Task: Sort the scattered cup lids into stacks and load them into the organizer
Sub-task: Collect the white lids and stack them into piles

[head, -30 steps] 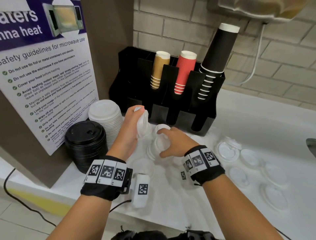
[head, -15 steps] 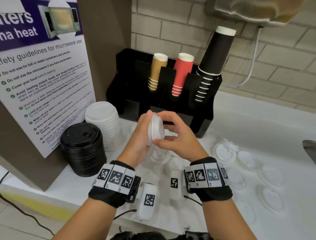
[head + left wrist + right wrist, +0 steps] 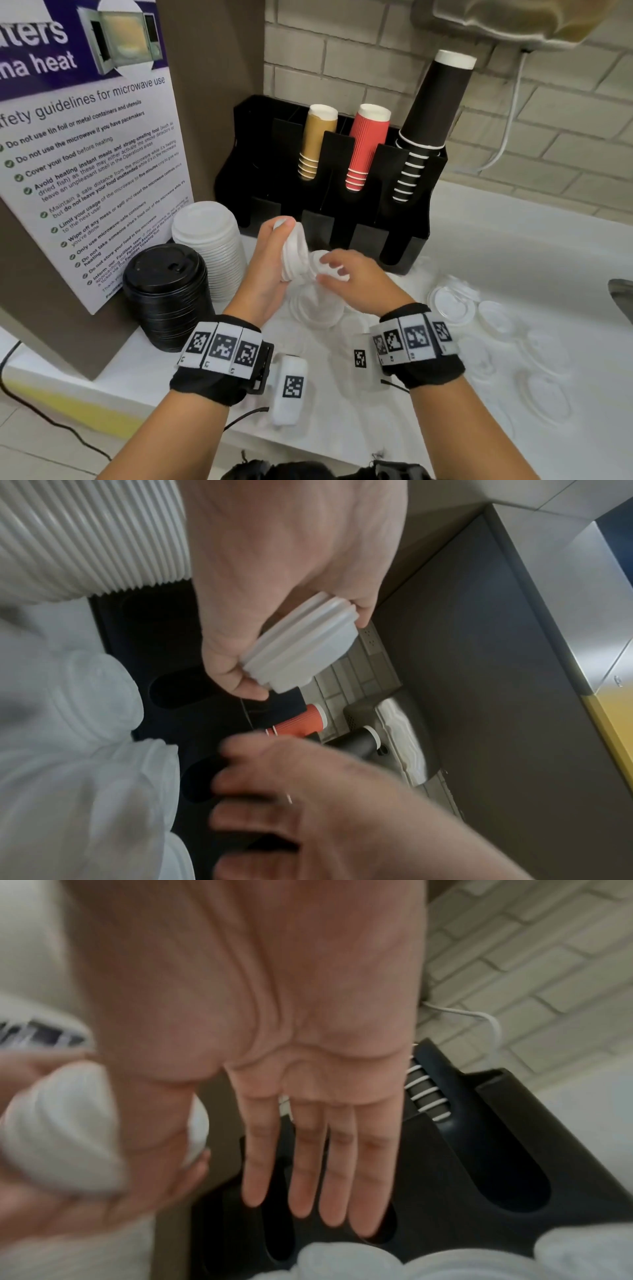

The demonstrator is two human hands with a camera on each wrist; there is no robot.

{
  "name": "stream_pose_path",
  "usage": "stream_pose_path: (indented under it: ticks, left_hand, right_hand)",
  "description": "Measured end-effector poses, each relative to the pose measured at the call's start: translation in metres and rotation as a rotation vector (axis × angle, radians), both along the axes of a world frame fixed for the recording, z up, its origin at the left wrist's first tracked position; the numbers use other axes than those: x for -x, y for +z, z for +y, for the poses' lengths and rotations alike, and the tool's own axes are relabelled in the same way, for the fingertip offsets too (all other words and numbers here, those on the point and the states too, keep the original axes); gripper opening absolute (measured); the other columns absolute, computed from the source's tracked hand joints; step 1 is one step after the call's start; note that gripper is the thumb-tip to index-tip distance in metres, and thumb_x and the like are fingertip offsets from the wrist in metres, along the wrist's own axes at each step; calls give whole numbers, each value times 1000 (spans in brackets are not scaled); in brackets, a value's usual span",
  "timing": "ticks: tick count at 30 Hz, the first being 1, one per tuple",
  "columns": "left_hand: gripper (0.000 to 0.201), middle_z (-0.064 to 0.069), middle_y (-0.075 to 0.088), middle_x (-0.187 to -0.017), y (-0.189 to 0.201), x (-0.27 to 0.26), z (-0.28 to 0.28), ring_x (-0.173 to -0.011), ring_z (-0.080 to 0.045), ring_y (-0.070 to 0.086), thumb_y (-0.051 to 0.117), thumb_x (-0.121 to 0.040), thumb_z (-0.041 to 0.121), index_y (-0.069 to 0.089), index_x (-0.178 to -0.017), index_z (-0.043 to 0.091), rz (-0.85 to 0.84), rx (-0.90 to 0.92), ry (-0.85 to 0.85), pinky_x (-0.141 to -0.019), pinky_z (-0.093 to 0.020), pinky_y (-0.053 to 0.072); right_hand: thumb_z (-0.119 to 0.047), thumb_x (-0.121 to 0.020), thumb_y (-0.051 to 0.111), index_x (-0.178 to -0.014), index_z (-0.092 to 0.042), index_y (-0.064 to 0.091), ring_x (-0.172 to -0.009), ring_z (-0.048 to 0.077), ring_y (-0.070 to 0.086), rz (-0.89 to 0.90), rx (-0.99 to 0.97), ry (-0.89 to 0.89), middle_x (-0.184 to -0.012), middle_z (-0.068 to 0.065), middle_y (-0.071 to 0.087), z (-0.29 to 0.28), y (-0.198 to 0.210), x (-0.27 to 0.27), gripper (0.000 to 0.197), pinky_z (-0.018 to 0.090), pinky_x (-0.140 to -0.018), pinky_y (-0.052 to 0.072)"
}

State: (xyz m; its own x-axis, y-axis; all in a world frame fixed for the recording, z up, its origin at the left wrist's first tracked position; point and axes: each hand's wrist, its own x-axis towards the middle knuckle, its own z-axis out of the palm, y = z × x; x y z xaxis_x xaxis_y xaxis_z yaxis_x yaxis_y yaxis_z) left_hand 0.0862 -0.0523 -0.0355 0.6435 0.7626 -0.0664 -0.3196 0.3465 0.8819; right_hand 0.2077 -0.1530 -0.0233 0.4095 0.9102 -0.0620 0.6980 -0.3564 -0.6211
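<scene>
My left hand (image 3: 275,246) grips a short stack of white lids (image 3: 295,253) on edge, thumb on top, just in front of the black organizer (image 3: 342,212). The left wrist view shows that lid stack (image 3: 301,647) pinched in the left hand (image 3: 274,588). To its right, my right hand (image 3: 337,270) hovers with straight, spread fingers over a white lid (image 3: 322,261) topping a small pile on the counter; contact is unclear. In the right wrist view the right hand's fingers (image 3: 318,1164) are straight and hold nothing, with the organizer (image 3: 445,1177) beyond.
A tall white lid stack (image 3: 209,240) and a black lid stack (image 3: 168,291) stand at left by the sign. Brown (image 3: 317,140), red (image 3: 368,147) and black (image 3: 435,113) cup stacks fill organizer slots. Loose clear-white lids (image 3: 452,305) lie scattered on the white counter at right.
The right hand, which had pressed a lid onto the stack in the left hand, has let go and dropped toward the lids on the counter. The left hand keeps its stack.
</scene>
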Motion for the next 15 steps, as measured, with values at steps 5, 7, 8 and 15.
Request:
stream_pose_path:
  ticks: [5,7,8,15]
  left_hand:
    - [16,-1,52,-107,2,2,3,-100,-17,53,52,-93,44,53,-105,33,14,16,36,-84,-33,48]
    - [11,-1,52,-111,2,3,2,-106,-18,52,49,-96,40,53,-105,35,28,10,46,-90,-37,46]
    - [10,-1,53,-112,2,4,2,-108,-19,52,48,-97,39,53,-105,36,34,9,48,-95,-39,46]
    - [21,-2,53,-112,-2,8,-1,-106,-18,54,51,-95,43,52,-112,31,27,-18,-9,-88,-34,47]
  right_hand:
    - [-40,-75,76,-141,-30,36,-121,26,43,-217,354,147,-130,6,40,16,-20,5,78,37,-97,43]
    - [-38,-75,77,-142,-28,36,-119,28,45,-274,388,174,-129,8,41,21,-25,8,80,38,-95,44]
    - [-37,-76,76,-142,-26,36,-119,29,46,-292,403,183,-129,8,41,23,-26,8,78,38,-94,44]
    - [-33,-76,76,-127,-31,48,-107,15,54,69,-53,-20,-117,-3,52,3,2,-7,59,23,-82,45]
